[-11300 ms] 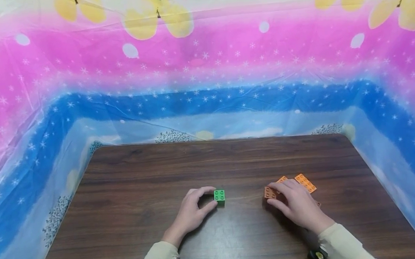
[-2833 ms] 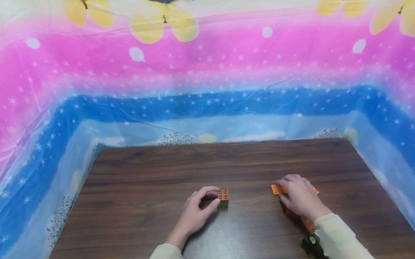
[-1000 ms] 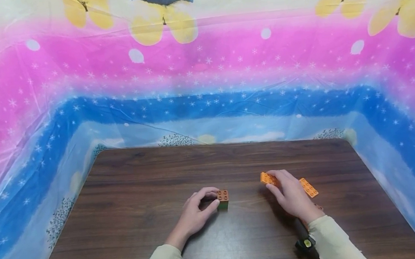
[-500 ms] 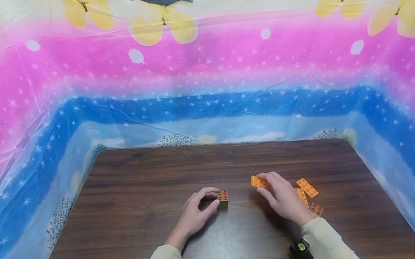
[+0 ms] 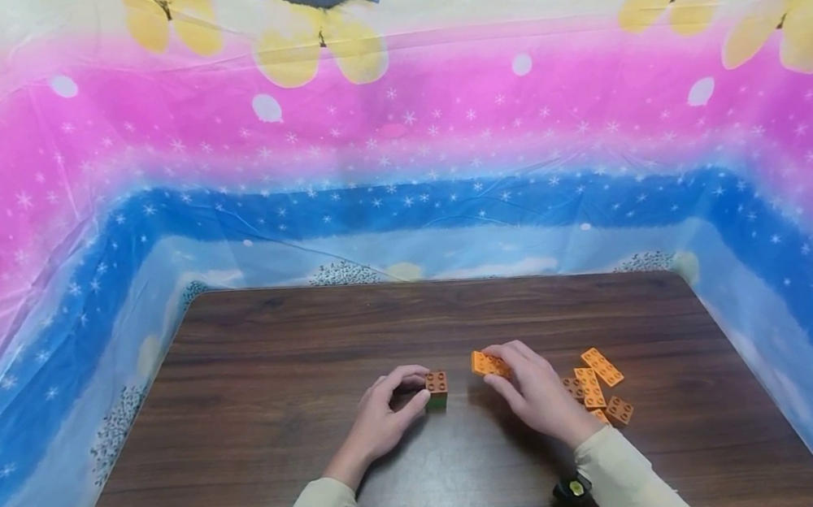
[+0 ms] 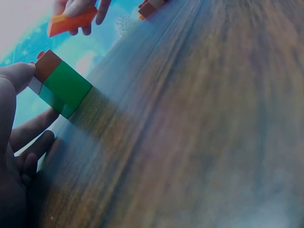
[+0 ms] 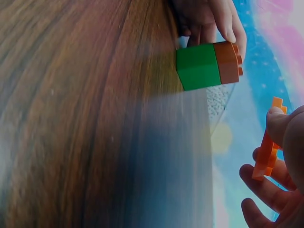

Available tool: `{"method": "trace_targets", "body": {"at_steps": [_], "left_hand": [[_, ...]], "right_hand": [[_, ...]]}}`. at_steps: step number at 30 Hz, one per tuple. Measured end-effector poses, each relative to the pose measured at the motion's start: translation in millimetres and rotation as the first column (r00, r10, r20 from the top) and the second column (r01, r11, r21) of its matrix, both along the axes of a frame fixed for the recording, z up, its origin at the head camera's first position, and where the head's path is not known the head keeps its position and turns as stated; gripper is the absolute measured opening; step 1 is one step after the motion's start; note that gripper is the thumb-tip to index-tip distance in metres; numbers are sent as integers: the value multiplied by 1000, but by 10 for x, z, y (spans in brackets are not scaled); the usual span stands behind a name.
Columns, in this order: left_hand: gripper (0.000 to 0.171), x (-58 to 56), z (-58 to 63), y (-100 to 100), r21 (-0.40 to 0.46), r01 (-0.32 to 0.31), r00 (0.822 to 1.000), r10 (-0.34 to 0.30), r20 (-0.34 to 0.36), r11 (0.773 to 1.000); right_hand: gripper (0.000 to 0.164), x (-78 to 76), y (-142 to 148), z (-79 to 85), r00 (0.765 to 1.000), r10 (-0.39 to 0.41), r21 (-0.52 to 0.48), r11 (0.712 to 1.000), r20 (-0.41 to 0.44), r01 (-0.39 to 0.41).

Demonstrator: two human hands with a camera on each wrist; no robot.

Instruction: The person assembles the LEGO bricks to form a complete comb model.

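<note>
The left hand [image 5: 377,424] pinches a small stack [image 5: 436,393] standing on the table [image 5: 297,337], a brown block [image 5: 436,382] atop a green one. The right hand [image 5: 535,392] grips a flat orange block [image 5: 488,363], raised off the wood; a strip of tabletop separates it from the stack. Loose blocks [image 5: 590,388] lie beside the right hand, well inside the right edge. Tabletop stretches on to the far edge, where a patterned cloth [image 5: 365,127] rises. Since half a second ago, the orange block has come nearer the stack, uncovering more loose blocks; the stack has stayed put.
</note>
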State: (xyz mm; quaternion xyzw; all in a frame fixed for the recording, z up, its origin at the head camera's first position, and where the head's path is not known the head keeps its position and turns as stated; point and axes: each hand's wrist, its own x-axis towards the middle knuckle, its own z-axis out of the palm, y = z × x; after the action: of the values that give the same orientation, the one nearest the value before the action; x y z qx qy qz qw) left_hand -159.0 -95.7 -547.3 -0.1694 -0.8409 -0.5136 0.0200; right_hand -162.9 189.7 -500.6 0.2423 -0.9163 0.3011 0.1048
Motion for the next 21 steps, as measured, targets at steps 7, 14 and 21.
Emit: {"method": "trace_targets", "body": {"at_steps": [7, 14, 21], "left_hand": [[28, -1, 5, 7, -3, -4, 1000, 4, -3, 1000], [28, -3, -6, 13, -25, -14, 1000, 13, -16, 1000], [27, 0, 12, 8, -32, -12, 1000, 12, -13, 999]], "right_hand": [[34, 13, -107, -13, 999, 27, 26, 999, -16, -27], [34, 16, -211, -13, 997, 78, 18, 997, -9, -78], [37, 14, -303, -10, 994, 108, -6, 994, -13, -108]]}}
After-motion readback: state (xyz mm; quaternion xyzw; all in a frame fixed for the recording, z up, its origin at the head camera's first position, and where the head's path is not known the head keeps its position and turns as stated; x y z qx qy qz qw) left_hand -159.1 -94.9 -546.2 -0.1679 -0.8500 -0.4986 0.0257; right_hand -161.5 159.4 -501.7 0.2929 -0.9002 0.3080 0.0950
